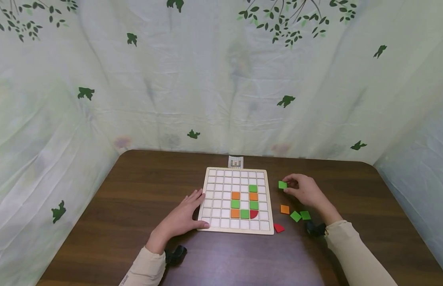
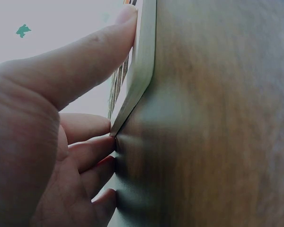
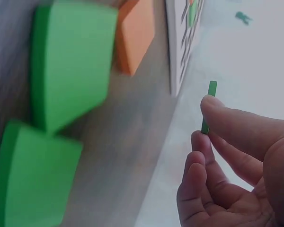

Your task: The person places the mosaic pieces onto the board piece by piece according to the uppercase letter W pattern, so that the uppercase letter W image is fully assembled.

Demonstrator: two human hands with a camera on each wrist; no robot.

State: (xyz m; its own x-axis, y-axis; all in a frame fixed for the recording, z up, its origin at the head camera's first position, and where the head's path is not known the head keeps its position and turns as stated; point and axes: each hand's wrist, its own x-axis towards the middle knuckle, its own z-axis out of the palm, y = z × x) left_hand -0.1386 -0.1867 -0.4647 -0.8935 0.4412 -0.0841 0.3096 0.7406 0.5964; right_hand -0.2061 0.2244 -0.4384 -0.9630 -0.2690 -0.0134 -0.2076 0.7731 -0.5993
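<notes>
A pale wooden grid board [image 1: 216, 198] with white squares lies on the table, bearing green and orange square tiles and one red rounded tile [image 1: 254, 214]. At its left side is my left hand [image 1: 183, 214]; the thumb [image 2: 94, 61] lies on the near left corner, and the straight fingers touch the left edge. My right hand [image 1: 306, 191] pinches a green square tile [image 1: 282, 184] between thumb and fingers, off the board's right side. In the right wrist view this tile [image 3: 212, 89] is seen edge-on, held above the table.
Right of the board lie an orange tile [image 1: 284, 209], two green tiles [image 1: 295, 216] and a red rounded piece [image 1: 278, 228] close to the board's near right corner. A small printed card [image 1: 236, 162] sits behind the board. A leaf-patterned curtain [image 1: 214, 79] hangs beyond the table.
</notes>
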